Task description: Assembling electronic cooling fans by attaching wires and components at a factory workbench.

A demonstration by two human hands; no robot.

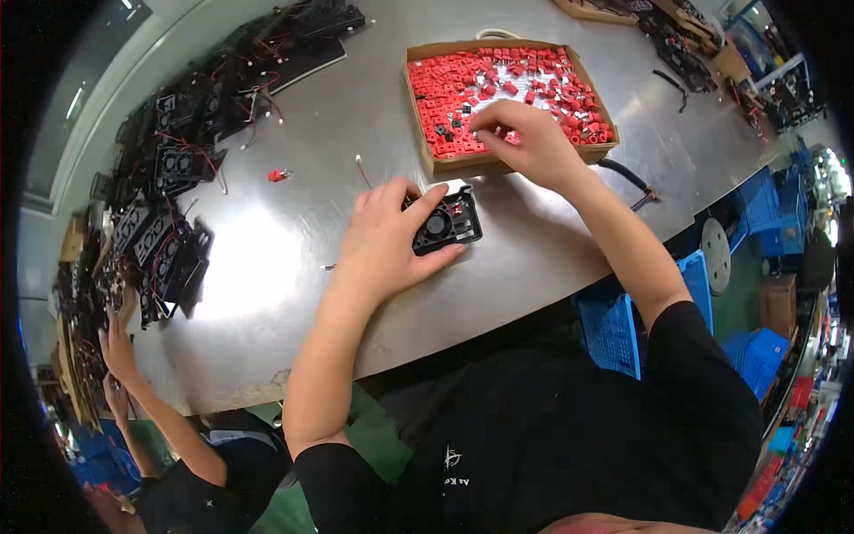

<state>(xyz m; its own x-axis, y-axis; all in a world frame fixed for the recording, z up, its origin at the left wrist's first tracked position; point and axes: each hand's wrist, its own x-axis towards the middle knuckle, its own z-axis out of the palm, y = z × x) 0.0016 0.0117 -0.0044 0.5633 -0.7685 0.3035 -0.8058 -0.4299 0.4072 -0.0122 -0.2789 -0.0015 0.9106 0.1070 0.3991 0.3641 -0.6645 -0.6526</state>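
Observation:
My left hand [384, 233] is wrapped round a black plastic fan housing [469, 233], keeping it on the metal table. A round fan shows between thumb and fingers, with a small red part at the housing's right end. Over the near side of a shallow cardboard box [471, 166], my right hand [527, 141] has thumb and index finger drawn together. Whatever lies between those fingertips is too small to make out. Many small red plastic parts [442, 82] fill the box, in rows at left and loose at right. A few small black pieces [441, 131] lie among them.
Black fan units with red wires [178, 162] are piled along the table's left side. A loose red part [279, 175] lies left of the box; a black cable [627, 175] lies right. Blue crates [609, 334] stand below the table edge. Another person's hand [117, 349] works at far left.

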